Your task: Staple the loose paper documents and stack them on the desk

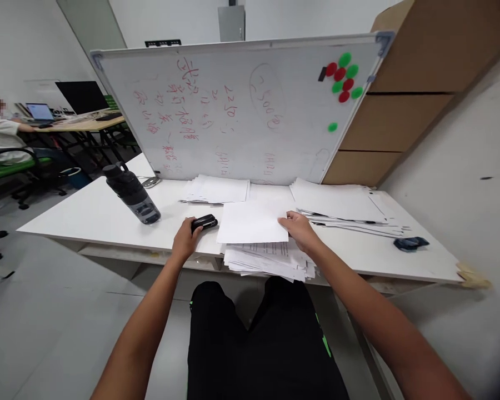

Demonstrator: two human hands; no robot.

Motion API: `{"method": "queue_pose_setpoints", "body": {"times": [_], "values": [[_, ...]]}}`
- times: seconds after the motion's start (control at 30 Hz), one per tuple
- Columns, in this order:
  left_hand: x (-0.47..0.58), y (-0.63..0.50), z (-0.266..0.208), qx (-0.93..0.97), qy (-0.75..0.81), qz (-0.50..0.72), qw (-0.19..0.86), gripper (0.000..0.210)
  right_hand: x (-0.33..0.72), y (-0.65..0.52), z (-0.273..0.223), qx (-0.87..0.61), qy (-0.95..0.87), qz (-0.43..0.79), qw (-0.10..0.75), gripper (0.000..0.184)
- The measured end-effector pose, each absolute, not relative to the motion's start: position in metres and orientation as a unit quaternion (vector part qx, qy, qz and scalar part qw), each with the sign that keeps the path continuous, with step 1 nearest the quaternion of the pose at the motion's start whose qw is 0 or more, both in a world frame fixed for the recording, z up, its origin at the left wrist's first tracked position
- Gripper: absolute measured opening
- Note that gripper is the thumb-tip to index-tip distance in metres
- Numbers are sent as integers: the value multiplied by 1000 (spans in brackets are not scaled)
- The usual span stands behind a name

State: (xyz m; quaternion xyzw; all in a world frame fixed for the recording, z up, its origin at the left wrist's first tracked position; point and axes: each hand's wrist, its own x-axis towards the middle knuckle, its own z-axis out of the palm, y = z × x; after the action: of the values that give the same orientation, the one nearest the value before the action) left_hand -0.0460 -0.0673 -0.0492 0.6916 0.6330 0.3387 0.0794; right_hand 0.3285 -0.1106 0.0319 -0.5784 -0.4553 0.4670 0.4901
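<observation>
My left hand [186, 238] is closed around the near end of a black stapler [204, 223], which is level with the white desktop. Between thumb and fingers, my right hand [299, 229] pinches the right edge of white paper sheets [253, 222]; how many sheets there are I cannot tell. The left edge of these sheets lies close to the stapler's tip, seemingly apart from it. Beneath them, a loose stack of printed pages [270, 261] juts over the desk's front edge above my lap.
Behind stand a paper pile [219, 189], a larger pile [337, 200] and a leaning whiteboard [241, 111] with magnets. A dark bottle [132, 193] is left, a crumpled dark item [411, 243] right. Cardboard boxes [395, 122] rise behind. A person [2, 133] sits far left.
</observation>
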Motion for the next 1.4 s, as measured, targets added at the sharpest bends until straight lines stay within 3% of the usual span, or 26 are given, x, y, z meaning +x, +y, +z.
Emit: {"method": "queue_pose_setpoints", "body": {"times": [0.47, 0.63, 0.77, 0.97, 1.07, 1.2, 1.4], "values": [[-47, -72, -47, 731, 589, 337, 70, 47, 272, -87, 32, -566, -493, 524, 403, 17], [-45, -78, -37, 740, 587, 321, 74, 48, 263, -81, 17, -580, -556, 468, 367, 21], [-47, -80, -33, 702, 590, 374, 135, 48, 264, -78, -3, -569, -562, 455, 392, 31], [-51, -53, -16, 542, 621, 474, 310, 59, 265, -79, -13, -525, -565, 470, 430, 39], [-41, -27, 10, 537, 625, 503, 261, 51, 264, -83, -13, -526, -572, 445, 444, 42], [-13, 3, 38, 658, 620, 390, 175, 47, 262, -90, -14, -531, -573, 413, 467, 47], [27, 10, 5, 735, 654, 173, 44, 62, 262, -93, -13, -527, -561, 426, 476, 53]]}}
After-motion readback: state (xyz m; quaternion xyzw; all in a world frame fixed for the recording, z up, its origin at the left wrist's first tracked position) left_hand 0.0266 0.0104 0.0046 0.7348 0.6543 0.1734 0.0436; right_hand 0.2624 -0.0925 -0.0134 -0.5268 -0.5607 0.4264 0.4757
